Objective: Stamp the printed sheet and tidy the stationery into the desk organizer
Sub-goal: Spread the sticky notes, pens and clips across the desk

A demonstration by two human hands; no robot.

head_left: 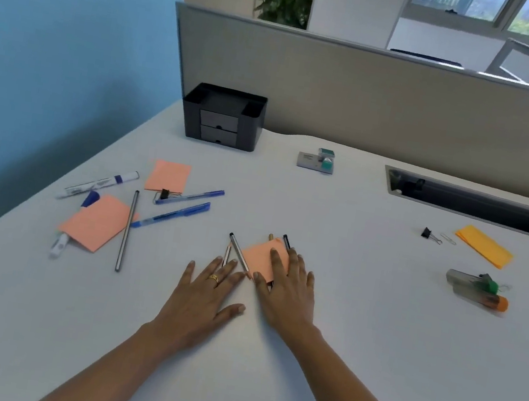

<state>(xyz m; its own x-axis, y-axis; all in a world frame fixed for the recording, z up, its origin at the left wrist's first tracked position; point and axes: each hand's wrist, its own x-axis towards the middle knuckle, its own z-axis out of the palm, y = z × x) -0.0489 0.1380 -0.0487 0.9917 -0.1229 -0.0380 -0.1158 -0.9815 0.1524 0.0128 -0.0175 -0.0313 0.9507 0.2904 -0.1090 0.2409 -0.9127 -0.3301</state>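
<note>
step: probably gathering pens | left hand [207, 291] flat, released, touching pens [238, 252] | right hand [289, 294] flat, pressing note [259, 255] | organizer [222, 117] rear-left, well apart | advice: bunch pens parallel before lifting

3 orange notes [168, 176], 2 blue pens [172, 215], 2 binder clips [426, 232], 1 yellow pad [484, 246], 1 organizer [222, 119], 1 stamp [318, 162].

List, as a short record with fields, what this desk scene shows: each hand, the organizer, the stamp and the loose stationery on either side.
Left hand: flat on the desk, fingertips at the pencils
Right hand: flat, fingers on a pink note
Organizer: black, far left, drawers shut
Stamp: beyond the hands, untouched
Left side: blue pens, marker
Right side: yellow notes, binder clip
</note>
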